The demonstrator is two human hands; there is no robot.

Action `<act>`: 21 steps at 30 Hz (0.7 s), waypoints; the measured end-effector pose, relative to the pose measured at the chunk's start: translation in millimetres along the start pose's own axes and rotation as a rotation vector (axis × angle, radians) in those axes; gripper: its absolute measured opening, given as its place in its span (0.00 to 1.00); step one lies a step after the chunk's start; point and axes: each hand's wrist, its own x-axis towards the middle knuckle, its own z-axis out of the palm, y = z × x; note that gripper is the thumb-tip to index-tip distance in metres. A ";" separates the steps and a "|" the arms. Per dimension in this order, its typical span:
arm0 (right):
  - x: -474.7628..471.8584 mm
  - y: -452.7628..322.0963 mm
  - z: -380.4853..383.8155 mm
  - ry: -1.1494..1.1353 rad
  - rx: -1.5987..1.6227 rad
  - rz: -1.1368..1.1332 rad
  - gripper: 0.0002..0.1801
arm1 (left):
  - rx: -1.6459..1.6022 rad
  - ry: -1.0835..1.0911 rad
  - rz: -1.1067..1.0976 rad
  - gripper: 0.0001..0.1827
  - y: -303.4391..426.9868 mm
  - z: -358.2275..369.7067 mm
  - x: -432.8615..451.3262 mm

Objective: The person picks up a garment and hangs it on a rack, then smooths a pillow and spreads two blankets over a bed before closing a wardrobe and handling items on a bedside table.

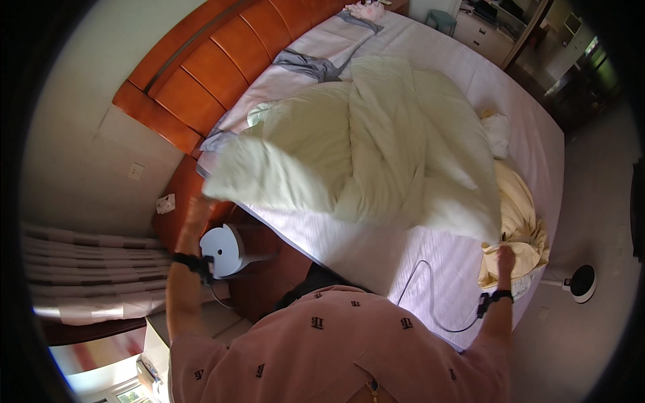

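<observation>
A pale green duvet lies bunched over the bed, its near edge lifted and partly blurred. At its left near corner my left hand grips the fabric, arm stretched out beside the bed. My right hand pinches the right near corner, above a crumpled yellow cloth. Between my hands the pale lilac mattress cover shows below the duvet's edge. Each wrist wears a black strap, and a thin cable from the right one lies across the bed.
An orange-brown padded headboard borders the bed. Grey cloth lies near it. Left of the bed are a brown nightstand and a round white object. At right stands a black-and-white round-headed device. Striped curtains hang at left.
</observation>
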 end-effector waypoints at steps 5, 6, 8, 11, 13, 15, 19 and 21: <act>-23.6 -127.3 20.0 -0.643 0.865 0.700 0.09 | 0.307 -0.244 -0.276 0.09 -116.5 37.5 -31.9; -17.8 -136.3 33.6 -0.715 0.878 0.585 0.10 | 0.418 -0.306 -0.126 0.10 -141.1 37.0 -29.8; -7.7 -163.9 49.6 -0.672 0.993 0.590 0.12 | 0.327 -0.292 -0.101 0.10 -125.3 74.1 -32.2; 11.3 -220.6 88.6 -0.642 1.113 0.632 0.14 | 0.397 -0.379 -0.029 0.10 -106.4 96.4 -41.7; 18.9 -269.2 110.9 -0.617 1.134 0.655 0.15 | 0.407 -0.415 -0.040 0.10 -100.4 99.7 -56.7; 42.6 -213.8 186.8 -0.531 0.609 0.057 0.21 | 0.335 -0.506 0.104 0.11 -81.8 138.7 -29.5; 15.4 -339.0 179.6 -0.499 0.901 0.439 0.27 | 0.407 -0.571 -0.018 0.15 -45.6 135.4 -79.6; 13.6 -353.2 183.9 -0.510 0.966 0.383 0.29 | 0.369 -0.591 -0.006 0.18 -31.8 151.6 -75.7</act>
